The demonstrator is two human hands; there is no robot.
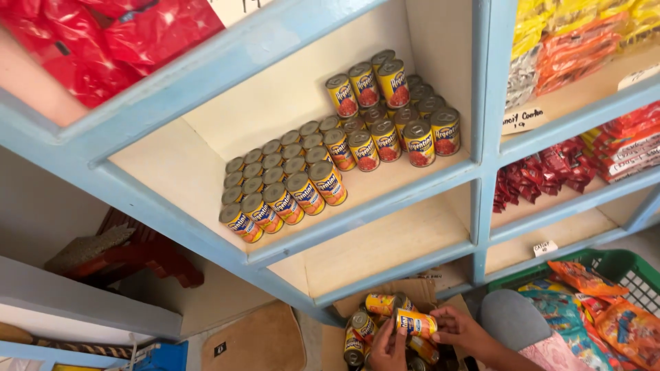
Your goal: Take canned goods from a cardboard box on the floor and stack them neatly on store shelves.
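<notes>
Low in the view, my left hand [388, 349] and my right hand [462, 331] hold one yellow tin can [416, 323] between them. The can lies on its side, with my left hand at its left end and my right hand's fingers on its right end. Under my hands is an open cardboard box [419, 292] with several more of the same cans [380, 303]. Above, on a pale shelf board [185, 172] of the blue shelf unit, many matching cans [313, 185] stand in rows, and a few are stacked at the back [364, 86].
The shelf board below the cans [385, 244] is bare wood. Red sachets [543, 175] and orange packets [570, 48] fill the right-hand shelves. A green basket [622, 264] holds snack packets at bottom right. Red bags [117, 41] sit top left. My knee [512, 319] is beside the box.
</notes>
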